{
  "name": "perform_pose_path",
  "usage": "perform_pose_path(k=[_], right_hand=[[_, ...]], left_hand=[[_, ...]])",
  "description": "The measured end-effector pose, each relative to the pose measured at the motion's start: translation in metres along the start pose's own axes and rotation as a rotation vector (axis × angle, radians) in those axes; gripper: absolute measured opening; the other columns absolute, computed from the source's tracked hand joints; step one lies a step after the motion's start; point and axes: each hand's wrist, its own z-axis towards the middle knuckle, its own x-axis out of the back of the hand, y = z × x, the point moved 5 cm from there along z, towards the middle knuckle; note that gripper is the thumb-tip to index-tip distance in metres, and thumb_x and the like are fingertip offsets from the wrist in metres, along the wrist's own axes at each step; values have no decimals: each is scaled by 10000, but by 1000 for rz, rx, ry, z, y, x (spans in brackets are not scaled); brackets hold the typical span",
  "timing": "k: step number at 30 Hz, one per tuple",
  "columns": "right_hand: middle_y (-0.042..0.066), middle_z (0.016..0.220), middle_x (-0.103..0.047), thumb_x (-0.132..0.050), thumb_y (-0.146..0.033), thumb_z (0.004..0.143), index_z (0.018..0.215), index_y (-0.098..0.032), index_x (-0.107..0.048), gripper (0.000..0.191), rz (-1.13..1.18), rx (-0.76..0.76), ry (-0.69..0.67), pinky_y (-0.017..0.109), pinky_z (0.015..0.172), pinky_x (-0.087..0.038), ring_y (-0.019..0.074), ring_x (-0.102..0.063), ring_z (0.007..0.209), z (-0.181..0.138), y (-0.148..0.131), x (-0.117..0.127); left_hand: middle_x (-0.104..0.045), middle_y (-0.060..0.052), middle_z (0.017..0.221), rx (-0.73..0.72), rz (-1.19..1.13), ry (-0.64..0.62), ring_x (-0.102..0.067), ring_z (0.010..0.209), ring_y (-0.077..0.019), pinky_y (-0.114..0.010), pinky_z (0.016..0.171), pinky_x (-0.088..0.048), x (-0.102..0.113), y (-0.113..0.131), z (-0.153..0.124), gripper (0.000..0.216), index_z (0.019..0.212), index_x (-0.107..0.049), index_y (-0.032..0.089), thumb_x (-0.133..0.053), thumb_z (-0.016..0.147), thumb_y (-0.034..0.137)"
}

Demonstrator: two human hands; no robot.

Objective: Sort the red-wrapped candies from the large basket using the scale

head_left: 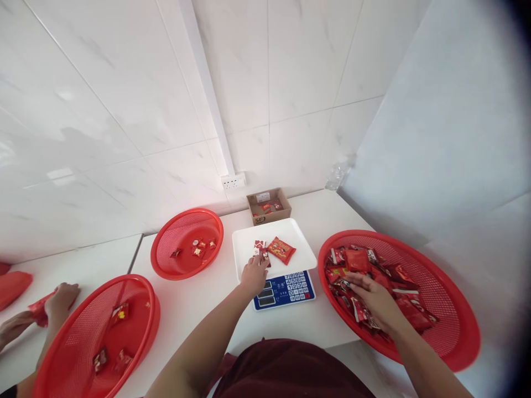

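My left hand (253, 276) is over the near side of the white weighing tray (301, 246), its fingertips closed on a small red-and-white snack packet (264, 254). Beside it on the tray lies a larger red snack packet (282, 251). The digital scale (286, 292), with a blue keypad, shows below the tray. My right hand (375, 298) reaches into the large red basket (454, 331), fingers apart and touching the heap of red snack packets (384, 279). No packet is plainly gripped there, though part of the fingertips blends into the heap.
Behind the tray is a cardboard box (269, 207) with small packets. Two red baskets, one farther back (166, 265) and one nearer (143, 337), hold a few packets. At far left, another person's hands (58, 304) hold a red packet. A clear plastic bottle (336, 176) stands in the corner.
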Motion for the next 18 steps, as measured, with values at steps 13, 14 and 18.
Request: perform_pose_path(k=[13,14,18], right_hand=[[83,995,-689,-662,-310,601,895,-201,-652,314,13,16,-196,388,897,-465,239,-606,987,-29,-22,-59],[84,991,-689,-657,-312,609,908,-198,-648,320,3,7,-235,386,893,-464,235,-607,981,-35,-23,-66],[73,938,-693,-627,-312,638,920,-183,-631,310,-37,-17,-446,387,882,-461,222,-617,947,-64,-26,-106]], left_hand=[[-621,-82,1013,69,-601,-18,-536,997,-235,-366,890,-399,-10,5,-48,247,958,-642,214,-502,801,344],[-633,-75,949,112,-752,-103,-569,905,-220,-356,826,-428,-18,7,-60,267,954,-639,211,-521,787,382],[-632,-59,876,193,-1095,-415,-575,678,-139,-283,657,-445,-34,24,-95,443,1039,-594,185,-550,743,512]])
